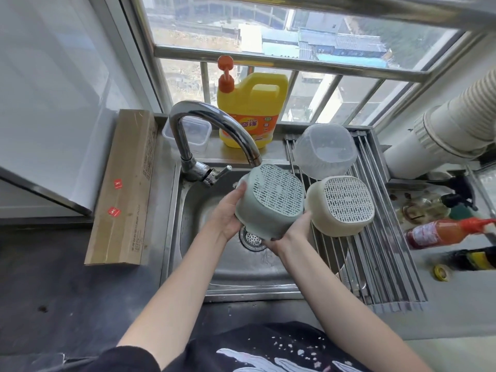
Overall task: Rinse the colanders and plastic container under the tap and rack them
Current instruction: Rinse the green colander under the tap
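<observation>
Dark printed clothing at six o'clock lay closest, beneath both forearms. At centre, the sink [233,267] was spanned on its three o'clock side by the rack [389,264], where a clear bowl [326,150] and a cream colander [341,205] were already upturned. A green colander [271,202] was gripped, base up, by the left hand [228,210] and right hand [290,234], fingers curled round its rim, just below the tap [214,130]. No water could be made out. Racking seemingly remained; free bars lay toward five o'clock, so a lift past the cream colander's edge was called for.

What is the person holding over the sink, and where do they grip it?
The green colander, upside down: left hand on its side wall, right hand at its rim.
</observation>
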`<state>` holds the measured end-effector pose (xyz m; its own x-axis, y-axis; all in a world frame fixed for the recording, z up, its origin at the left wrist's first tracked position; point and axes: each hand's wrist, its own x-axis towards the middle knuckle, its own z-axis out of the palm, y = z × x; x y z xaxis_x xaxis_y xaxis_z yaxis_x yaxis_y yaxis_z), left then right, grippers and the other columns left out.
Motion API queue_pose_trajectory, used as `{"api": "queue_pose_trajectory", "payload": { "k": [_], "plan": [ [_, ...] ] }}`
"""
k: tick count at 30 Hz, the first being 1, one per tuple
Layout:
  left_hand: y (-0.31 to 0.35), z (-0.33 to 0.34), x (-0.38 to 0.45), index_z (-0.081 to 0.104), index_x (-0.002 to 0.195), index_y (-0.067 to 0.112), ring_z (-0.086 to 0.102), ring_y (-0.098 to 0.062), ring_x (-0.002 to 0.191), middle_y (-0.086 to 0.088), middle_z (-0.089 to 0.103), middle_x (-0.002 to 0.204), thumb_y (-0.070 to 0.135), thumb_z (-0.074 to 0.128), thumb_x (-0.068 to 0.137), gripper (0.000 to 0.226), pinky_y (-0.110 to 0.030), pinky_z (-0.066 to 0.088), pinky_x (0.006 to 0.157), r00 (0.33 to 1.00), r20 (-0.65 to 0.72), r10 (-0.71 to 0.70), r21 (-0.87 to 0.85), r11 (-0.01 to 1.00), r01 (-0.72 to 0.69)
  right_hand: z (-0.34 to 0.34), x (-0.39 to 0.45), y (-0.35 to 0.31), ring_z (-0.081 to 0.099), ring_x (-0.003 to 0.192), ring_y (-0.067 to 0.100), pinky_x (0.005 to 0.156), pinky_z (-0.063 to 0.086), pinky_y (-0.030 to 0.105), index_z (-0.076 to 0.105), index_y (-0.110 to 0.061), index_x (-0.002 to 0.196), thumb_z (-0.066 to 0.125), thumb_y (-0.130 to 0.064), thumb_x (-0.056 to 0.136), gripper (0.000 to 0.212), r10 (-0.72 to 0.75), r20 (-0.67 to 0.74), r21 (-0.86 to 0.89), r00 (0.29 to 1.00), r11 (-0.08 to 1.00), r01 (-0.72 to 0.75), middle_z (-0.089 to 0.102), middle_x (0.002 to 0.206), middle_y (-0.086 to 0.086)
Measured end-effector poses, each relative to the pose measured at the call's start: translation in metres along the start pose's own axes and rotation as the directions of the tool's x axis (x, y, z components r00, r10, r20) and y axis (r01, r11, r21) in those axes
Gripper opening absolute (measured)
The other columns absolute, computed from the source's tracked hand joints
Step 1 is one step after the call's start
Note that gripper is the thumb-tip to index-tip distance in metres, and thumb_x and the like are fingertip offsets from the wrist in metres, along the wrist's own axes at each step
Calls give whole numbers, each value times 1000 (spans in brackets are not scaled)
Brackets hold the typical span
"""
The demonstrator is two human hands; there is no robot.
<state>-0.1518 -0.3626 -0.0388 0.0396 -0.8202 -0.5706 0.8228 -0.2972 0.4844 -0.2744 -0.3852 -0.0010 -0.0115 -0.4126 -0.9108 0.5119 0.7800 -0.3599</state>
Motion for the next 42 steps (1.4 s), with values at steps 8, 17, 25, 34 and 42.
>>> {"api": "queue_pose_trajectory", "payload": {
  "k": [8, 17, 25, 34, 42],
  "plan": [
    [-4, -2, 19, 64, 88, 2, 65, -36, 47, -23, 68, 63, 28, 66, 88, 26, -52, 47, 33, 828, -389, -404, -311, 904, 294, 7, -1, -3, 68, 71, 24, 56, 57, 34, 61, -11, 99, 58, -44, 91, 34, -127, 51, 95, 991, 988, 121, 68, 89, 10],
    [3, -37, 37, 61, 101, 1, 58, -38, 34, -15, 70, 97, -5, 36, 94, 27, -46, 41, 25, 753, -495, -434, -520, 842, 144, 22, -6, -11, 61, 94, 29, 66, 52, 44, 48, -3, 124, 40, -28, 102, 34, -104, 305, 82, 947, 993, 83, 59, 116, 19],
    [-4, -44, -3, 58, 86, 6, 67, -26, 52, -18, 68, 65, 26, 47, 98, 26, -31, 57, 48, 881, -318, -351, -197, 933, 301, 25, -21, -10, 64, 65, 13, 54, 55, 26, 57, -3, 105, 50, -17, 98, 17, -221, 582, -374, 782, 781, 500, 63, 83, 8],
    [34, -32, -36, 54, 128, 9, 53, -35, 110, -17, 57, 121, 58, 62, 75, 73, -56, 51, 85, 965, 110, -240, 255, 945, 206, -8, -18, 20, 59, 77, 27, 51, 30, 27, 67, -14, 81, 71, -22, 78, 10, -143, 919, -304, 368, -850, 429, 57, 72, 3],
    [13, -11, -31, 45, 121, 2, 61, -32, 88, -20, 59, 107, -20, 25, 79, 52, -37, 58, 53, 989, -134, -55, 216, 973, 83, -37, -8, -6, 53, 92, 17, 85, 32, 33, 75, -23, 90, 53, -42, 87, 28, -388, 921, -257, -34, -671, 695, 66, 92, -3]
  ]
}}
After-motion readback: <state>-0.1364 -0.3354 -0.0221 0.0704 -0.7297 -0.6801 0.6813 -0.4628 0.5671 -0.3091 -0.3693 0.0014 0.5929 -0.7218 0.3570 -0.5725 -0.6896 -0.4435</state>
